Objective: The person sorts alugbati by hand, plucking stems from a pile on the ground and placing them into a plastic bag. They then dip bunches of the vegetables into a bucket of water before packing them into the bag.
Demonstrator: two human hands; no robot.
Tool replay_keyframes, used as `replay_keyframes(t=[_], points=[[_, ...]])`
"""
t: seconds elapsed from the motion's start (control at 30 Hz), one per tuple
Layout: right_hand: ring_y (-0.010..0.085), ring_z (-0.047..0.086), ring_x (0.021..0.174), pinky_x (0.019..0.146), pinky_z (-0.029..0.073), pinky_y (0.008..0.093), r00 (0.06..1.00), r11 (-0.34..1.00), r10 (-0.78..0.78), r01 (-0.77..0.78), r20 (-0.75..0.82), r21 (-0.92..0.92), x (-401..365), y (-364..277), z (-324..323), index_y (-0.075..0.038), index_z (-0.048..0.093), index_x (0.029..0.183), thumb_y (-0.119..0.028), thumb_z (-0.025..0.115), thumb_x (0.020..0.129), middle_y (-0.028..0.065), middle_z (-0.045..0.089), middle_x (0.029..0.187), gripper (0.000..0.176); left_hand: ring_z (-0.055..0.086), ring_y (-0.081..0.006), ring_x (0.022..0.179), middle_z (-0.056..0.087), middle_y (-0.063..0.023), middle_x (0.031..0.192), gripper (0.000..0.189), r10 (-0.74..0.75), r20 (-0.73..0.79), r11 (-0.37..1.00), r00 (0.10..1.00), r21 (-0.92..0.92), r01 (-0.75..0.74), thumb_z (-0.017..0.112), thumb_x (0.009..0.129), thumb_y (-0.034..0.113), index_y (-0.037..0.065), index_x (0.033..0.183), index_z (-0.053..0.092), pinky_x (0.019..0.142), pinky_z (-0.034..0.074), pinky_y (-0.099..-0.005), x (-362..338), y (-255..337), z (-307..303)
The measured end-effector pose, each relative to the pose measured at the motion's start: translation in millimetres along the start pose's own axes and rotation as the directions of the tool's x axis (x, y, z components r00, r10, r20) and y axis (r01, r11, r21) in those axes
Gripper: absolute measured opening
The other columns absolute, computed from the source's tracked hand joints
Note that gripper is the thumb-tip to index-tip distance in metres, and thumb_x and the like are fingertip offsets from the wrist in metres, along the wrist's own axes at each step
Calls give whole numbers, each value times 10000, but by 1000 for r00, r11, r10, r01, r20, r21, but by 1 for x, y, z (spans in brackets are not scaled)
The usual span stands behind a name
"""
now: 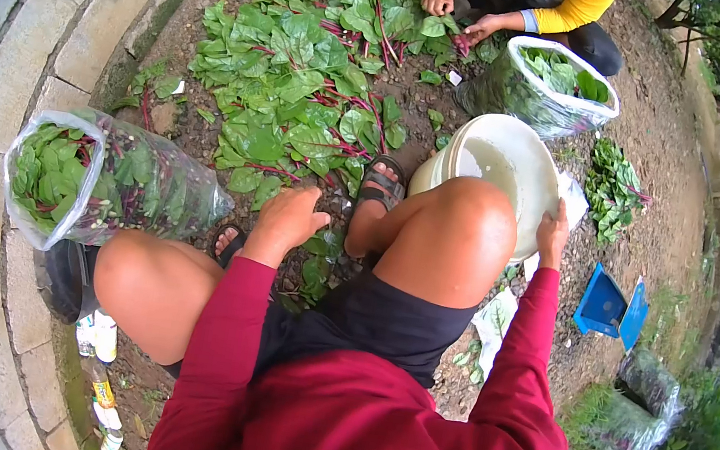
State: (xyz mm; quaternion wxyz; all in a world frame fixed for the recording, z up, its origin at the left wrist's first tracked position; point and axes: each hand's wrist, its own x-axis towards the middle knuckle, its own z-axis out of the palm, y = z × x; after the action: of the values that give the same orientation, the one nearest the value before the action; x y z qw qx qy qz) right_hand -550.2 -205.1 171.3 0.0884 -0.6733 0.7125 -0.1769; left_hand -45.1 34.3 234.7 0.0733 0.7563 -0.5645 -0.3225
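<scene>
My right hand (pixel 553 234) grips the rim of a tilted white bucket (pixel 533 172), whose mouth faces me. The bucket stands beyond my raised knee, and its inside looks wet. My left hand (pixel 287 219) is over the near edge of the leaf pile, thumb and index finger apart, with nothing seen in it; its other fingers are partly hidden. The wide pile of green leaves with dark red stems (pixel 294 73) covers the ground ahead. To the left lies a clear plastic bag (pixel 155 178) packed with the same leaves, its mouth open.
Across the pile a co-worker's hands (pixel 457 19) handle leaf stems. Another filled plastic bag (pixel 553 105) stands behind the bucket. On the right are a small leaf bunch (pixel 612 191), a blue dustpan-like container (pixel 606 304) and plastic bags (pixel 641 411). Curved block steps (pixel 0 121) border the left.
</scene>
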Motion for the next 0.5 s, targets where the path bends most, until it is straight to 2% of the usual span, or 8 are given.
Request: replay_keyframes(t=[0.1,0.23,0.33,0.37,0.47,0.5], points=[[402,619,1172,1015,480,420,991,989,-130,133,-43,59,28,12,5,-5,519,1405,-82,588,874,270,620,1285,540,621,-372,1150,674,-206,1192,494,-5,9,1000,1000,27,5,710,879,338,39,1258,607,965,493,-478,-1,-3,6],[395,638,1136,984,496,425,989,988,-145,146,27,-47,64,20,-1,-33,556,1385,-57,661,841,252,640,1258,554,624,-374,1142,682,-207,1164,470,-11,27,999,1000,48,9,706,889,334,39,1242,607,953,498,-479,0,0,7],[393,650,1106,970,503,433,961,959,-276,276,3,-63,86,25,-2,-44,575,1366,-58,669,836,246,657,1227,538,628,-380,1130,681,-208,1165,459,-38,78,997,996,72,32,705,890,326,36,1232,605,944,501,-480,1,8,4],[392,657,1090,958,509,433,978,970,-203,206,39,-129,92,22,-4,-51,598,1340,-56,681,830,240,668,1206,516,630,-384,1123,682,-209,1158,457,-25,63,997,998,74,20,705,890,325,35,1229,605,943,501,-482,1,9,5],[374,633,1164,1016,481,417,982,974,-182,188,60,-130,114,17,-1,-24,594,1343,-61,718,813,240,656,1241,546,636,-392,1104,686,-210,1139,450,-10,37,997,999,81,7,705,889,322,32,1218,605,938,501,-487,1,9,9],[368,639,1156,1004,491,406,991,987,-102,112,87,-119,118,17,-2,-19,603,1329,-57,720,810,240,657,1239,534,637,-394,1098,687,-208,1134,446,-15,42,996,999,84,11,707,887,322,31,1211,606,936,502,-489,2,10,9]])
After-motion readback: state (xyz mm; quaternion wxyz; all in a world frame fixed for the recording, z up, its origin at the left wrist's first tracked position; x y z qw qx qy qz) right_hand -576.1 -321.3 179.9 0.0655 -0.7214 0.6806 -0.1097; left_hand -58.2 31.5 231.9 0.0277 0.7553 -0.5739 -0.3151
